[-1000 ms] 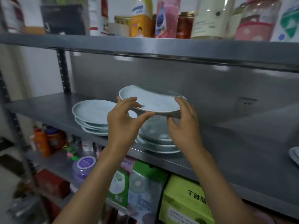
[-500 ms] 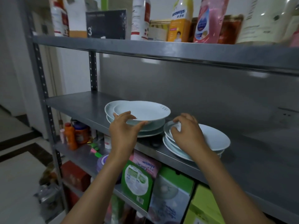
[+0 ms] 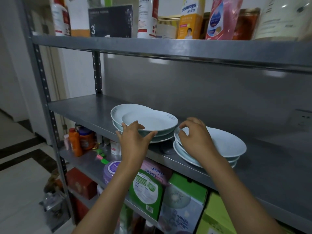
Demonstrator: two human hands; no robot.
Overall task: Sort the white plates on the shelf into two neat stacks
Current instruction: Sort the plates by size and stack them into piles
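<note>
While left hand [image 3: 135,141] grips, forearm hides right stack [image 3: 226,146].

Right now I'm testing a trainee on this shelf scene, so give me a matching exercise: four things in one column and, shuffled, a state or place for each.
Column one:
1. left hand
2. right hand
3. top plate of the left stack
4. orange bottle

Column two:
A. sits off-centre, shifted right on its stack
B. stands on the shelf below the plates
C. grips the near rim of the top plate
D. fingers curled over the right stack

Pairs: 1-C, 2-D, 3-A, 4-B
</note>
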